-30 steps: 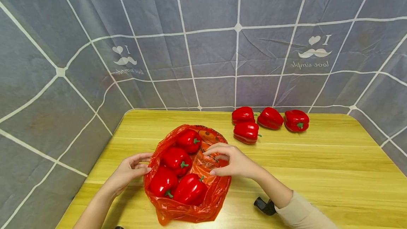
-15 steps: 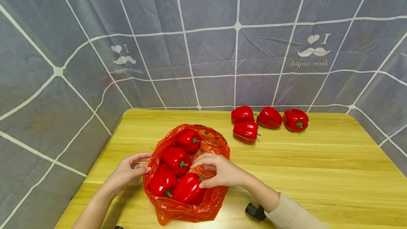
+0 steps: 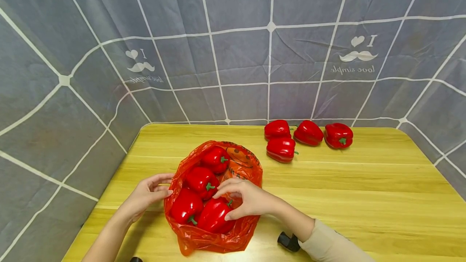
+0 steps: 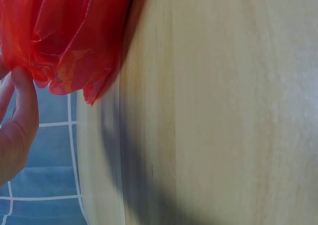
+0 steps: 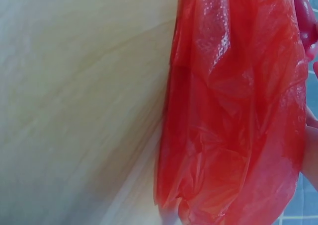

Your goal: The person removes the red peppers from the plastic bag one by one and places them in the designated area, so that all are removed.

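Observation:
An orange-red plastic bag [image 3: 218,246] stands with its mouth open in the head view, holding several red bell peppers. With thumb and fingers, my left hand [image 3: 145,193] pinches the bag's left rim; in the left wrist view the thumb [image 4: 22,83] meets the plastic. My right hand [image 3: 253,201] reaches in over the right side, its thumb and fingers curved round the stem end of the front right red bell pepper [image 3: 212,219]. Beside that lie another pepper [image 3: 186,205] at front left and one [image 3: 201,181] behind. The bag's wall [image 5: 238,111] hides most of the right hand in the right wrist view.
Several more red bell peppers [image 3: 281,149] lie at the back of the wooden table [image 3: 346,197]. A grey checked curtain [image 3: 240,43] hangs behind and at both sides. A black object [image 3: 289,241] shows beside the right wrist.
My right hand has moved left and toward me inside the bag, from its bare right part onto the front right bell pepper. The left hand stays at the rim.

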{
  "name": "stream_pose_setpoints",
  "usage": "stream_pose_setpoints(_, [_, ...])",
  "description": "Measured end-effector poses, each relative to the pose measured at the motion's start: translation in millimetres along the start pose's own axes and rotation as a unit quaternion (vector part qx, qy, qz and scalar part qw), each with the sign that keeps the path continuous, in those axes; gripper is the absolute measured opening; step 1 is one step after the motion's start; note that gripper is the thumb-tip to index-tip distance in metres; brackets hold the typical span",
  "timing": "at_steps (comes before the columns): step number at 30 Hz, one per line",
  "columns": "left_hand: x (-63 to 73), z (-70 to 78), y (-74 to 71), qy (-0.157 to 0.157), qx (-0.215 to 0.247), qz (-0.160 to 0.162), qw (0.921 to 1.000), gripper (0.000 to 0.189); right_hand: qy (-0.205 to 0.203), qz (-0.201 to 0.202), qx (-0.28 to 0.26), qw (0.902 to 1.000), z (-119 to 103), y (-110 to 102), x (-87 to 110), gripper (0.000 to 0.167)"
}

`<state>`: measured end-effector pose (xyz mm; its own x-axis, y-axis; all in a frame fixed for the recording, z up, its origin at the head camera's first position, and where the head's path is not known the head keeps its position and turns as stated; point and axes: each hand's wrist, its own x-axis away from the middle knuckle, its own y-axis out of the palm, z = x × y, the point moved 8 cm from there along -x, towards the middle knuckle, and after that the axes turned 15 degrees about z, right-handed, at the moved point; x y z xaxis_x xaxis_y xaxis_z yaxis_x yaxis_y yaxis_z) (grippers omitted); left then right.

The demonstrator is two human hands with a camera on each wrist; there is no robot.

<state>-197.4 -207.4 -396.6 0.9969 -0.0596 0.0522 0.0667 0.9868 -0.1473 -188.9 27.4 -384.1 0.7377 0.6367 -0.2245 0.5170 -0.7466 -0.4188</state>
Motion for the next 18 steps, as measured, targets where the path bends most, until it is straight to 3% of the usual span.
stream_pose_setpoints(8, [0.5, -1.3, -0.3, 0.001, 0.008, -0.005, 1.0000, 0.047, -0.011, -0.023, 0.002, 0.9997, -0.2, 5.3, -0.4, 0.045])
stream_pose_setpoints(18, [0.8, -0.9, -0.6, 0.003, 0.005, -0.003, 1.0000, 0.049, -0.008, -0.054, 0.044, 0.9975, 2.6, 10.4, 0.4, 0.046])
